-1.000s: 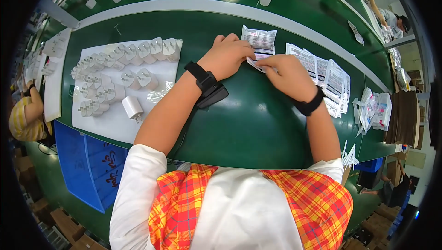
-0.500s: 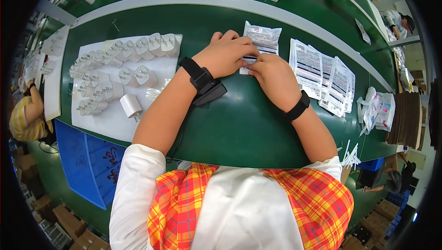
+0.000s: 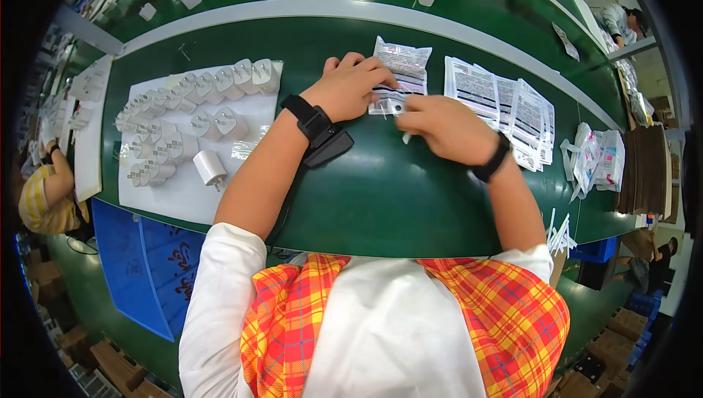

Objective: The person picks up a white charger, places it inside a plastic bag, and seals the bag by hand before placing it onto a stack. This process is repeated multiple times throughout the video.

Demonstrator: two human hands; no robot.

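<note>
A clear plastic bag [image 3: 404, 63] with printed text lies on the green table in front of me, its lower end toward me. My left hand [image 3: 346, 87] holds the bag's left side down, with the fingertips on its lower part. My right hand [image 3: 450, 128] is just right of the bag's lower end, fingers pinched and a little smeared by motion. A small white strip [image 3: 406, 137] pokes out below its fingertips; most of it is hidden.
White plug adapters [image 3: 220, 123] stand in rows on a white sheet [image 3: 165, 196] at the left. Printed bags [image 3: 505, 105] lie fanned out at right, with a packed bag bundle [image 3: 608, 160] beyond. White strips [image 3: 560, 235] hang at the table's right edge. A blue bin [image 3: 135, 273] sits below left.
My right hand has pulled off the bag's lower end, to the right and toward me, with the white strip showing below its fingers. My left hand stays on the bag.
</note>
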